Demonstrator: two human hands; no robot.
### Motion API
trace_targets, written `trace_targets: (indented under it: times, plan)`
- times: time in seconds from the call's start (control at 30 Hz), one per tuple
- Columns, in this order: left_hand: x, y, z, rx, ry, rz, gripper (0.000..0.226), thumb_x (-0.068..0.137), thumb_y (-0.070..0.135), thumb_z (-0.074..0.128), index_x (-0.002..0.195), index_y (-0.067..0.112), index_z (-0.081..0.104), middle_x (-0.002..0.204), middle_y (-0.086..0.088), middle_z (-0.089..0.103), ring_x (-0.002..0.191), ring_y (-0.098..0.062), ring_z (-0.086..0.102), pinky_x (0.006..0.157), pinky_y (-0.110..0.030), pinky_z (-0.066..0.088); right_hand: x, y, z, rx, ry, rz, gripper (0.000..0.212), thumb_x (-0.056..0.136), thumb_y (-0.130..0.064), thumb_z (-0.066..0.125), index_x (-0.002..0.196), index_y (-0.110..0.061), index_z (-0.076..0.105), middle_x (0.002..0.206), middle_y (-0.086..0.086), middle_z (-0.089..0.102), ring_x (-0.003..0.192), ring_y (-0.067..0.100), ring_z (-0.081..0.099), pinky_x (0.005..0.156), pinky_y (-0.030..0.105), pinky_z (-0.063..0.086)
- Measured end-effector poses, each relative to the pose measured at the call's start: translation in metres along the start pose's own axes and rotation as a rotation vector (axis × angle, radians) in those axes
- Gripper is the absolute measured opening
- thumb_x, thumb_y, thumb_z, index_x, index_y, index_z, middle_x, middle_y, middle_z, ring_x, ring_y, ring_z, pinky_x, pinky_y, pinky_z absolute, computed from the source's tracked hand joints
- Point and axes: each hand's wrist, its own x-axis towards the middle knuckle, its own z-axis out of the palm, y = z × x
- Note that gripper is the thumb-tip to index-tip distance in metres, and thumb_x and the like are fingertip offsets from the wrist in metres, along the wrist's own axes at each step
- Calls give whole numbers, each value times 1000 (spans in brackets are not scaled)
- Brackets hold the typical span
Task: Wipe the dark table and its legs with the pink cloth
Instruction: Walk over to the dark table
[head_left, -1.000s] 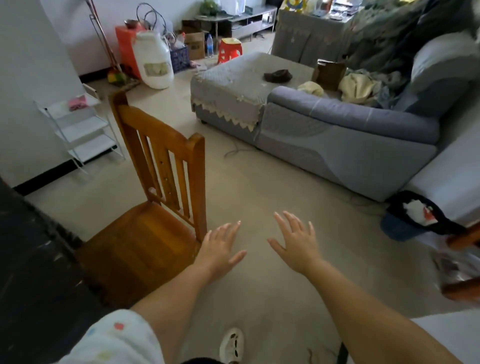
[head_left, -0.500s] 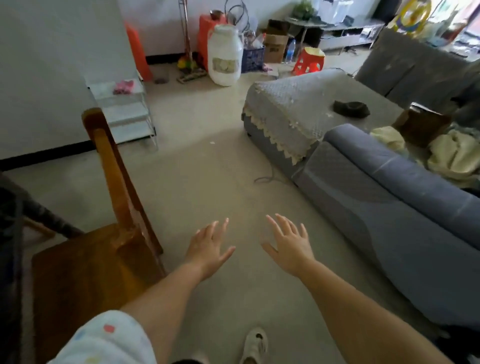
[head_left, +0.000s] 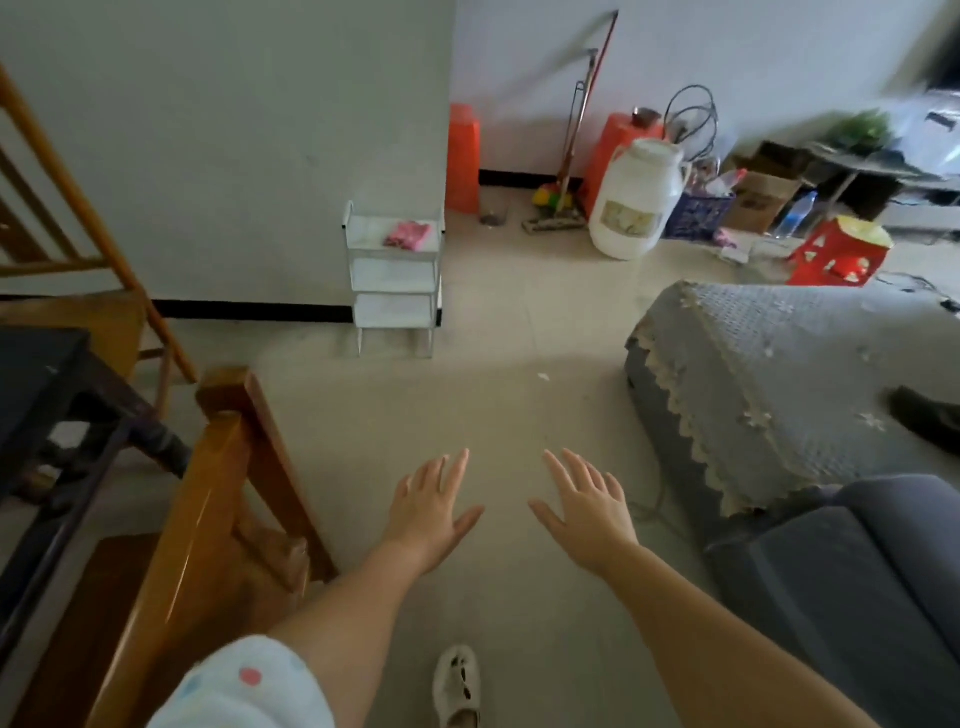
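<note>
Dark wooden table (head_left: 36, 374) at far left edge, behind brown wooden chair (head_left: 208, 519). Left hand (head_left: 428, 512) and right hand (head_left: 587, 512) both empty, fingers spread flat over floor. Crumpled pink cloth (head_left: 408, 235) on top shelf of small white rack (head_left: 392, 275).

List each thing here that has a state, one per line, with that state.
left hand: open, fingers spread, holding nothing
right hand: open, fingers spread, holding nothing
pink cloth: crumpled, lying on the top tier of the white rack
dark table: upright, only a corner in view
wooden chair: upright beside the table
white jug: upright, lid on
mop: leaning against the wall
</note>
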Motion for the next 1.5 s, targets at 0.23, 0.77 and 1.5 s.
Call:
trace_targets:
  times: [0.23, 0.77, 1.5]
  plan:
    - [139, -57, -68, 47, 63, -128, 96, 60, 69, -9, 145, 25, -9, 153, -8, 14, 139, -24, 15, 110, -38, 15, 167, -4, -54, 13, -14, -98, 70, 90, -65, 19, 149, -29, 4, 158, 0, 10, 145, 19, 7, 116, 39, 9]
    - [421, -206, -145, -43, 85, -362, 96, 66, 70, -3, 146, 18, 10, 150, -12, 25, 137, -28, 25, 109, -41, 21, 563, -44, -127, -42, -55, -309, 63, 95, -56, 23, 149, -28, 6, 156, 1, 16, 143, 18, 17, 115, 39, 17]
    - [753, -433, -69, 79, -121, -172, 78, 82, 59, 14, 146, 15, 16, 147, -15, 29, 137, -29, 25, 112, -45, 14, 962, -119, 8, 121, -158, -325, 64, 96, -51, 34, 149, -23, 12, 157, 5, 13, 143, 24, 16, 115, 42, 21]
